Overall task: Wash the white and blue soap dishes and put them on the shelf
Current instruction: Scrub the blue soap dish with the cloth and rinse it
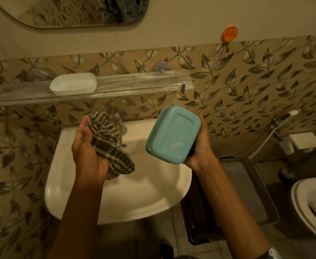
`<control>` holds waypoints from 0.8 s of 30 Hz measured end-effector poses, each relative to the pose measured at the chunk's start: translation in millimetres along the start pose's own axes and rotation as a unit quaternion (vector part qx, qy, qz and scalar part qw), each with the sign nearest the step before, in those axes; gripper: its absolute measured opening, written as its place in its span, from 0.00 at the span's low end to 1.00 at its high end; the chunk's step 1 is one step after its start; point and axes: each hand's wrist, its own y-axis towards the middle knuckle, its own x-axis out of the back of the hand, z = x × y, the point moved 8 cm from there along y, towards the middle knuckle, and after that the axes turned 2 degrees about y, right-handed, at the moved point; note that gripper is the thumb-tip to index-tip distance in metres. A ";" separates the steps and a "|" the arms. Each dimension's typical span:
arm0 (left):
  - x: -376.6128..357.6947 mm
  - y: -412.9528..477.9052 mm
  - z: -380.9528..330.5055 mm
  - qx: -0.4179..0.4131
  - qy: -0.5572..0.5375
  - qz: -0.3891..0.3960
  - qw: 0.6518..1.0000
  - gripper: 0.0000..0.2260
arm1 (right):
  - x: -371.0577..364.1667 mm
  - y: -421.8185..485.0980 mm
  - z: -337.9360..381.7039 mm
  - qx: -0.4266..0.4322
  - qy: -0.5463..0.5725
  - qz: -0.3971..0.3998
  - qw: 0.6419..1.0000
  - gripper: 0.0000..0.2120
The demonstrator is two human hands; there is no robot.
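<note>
Shelf [144,82] space lies up and to the left of the blue soap dish [173,134], which the right hand [200,146] holds by its far edge over the sink [116,199], underside facing the camera, long axis tilted up to the right. This hand's grip is closed around the dish and is the nearer one to the shelf's free stretch. A pale smear marks the dish's base. The left hand [87,146] clutches a striped cloth [108,144]. The white soap dish [73,84] already sits upright on the shelf.
</note>
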 end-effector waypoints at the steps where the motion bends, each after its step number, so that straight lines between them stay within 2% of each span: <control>1: 2.3 -2.7 -1.0 0.003 -0.006 0.009 1.000 0.16 | -4.1 -2.7 0.2 -0.009 0.005 0.026 1.000 0.29; 4: -0.1 -13.8 -5.4 0.017 -0.036 0.071 0.997 0.20 | -16.1 -9.7 7.5 0.010 0.024 0.088 0.996 0.28; 6: -8.8 -23.0 -13.5 -0.005 -0.017 0.128 0.992 0.22 | -21.2 -13.3 12.4 0.035 0.018 0.103 0.994 0.28; 9: -24.6 -36.3 -30.9 -0.077 0.038 0.173 0.981 0.24 | -27.7 -15.0 18.0 0.060 0.019 0.116 0.991 0.28; 12: -39.3 -50.9 -52.5 -0.184 0.084 0.193 0.960 0.24 | -34.1 -16.3 26.3 0.088 0.031 0.132 0.987 0.28; 16: -65.4 -72.9 -77.2 -0.325 0.187 0.211 0.903 0.25 | -42.3 -19.4 33.4 0.103 0.033 0.155 0.982 0.29; 21: -95.3 -97.3 -93.0 -0.413 0.243 0.227 0.848 0.20 | -46.3 -21.5 36.9 0.112 0.013 0.145 0.983 0.29; 24: -128.6 -122.3 -83.1 -0.458 0.334 0.288 0.772 0.20 | -48.6 -22.7 32.5 0.123 0.000 0.128 0.984 0.29</control>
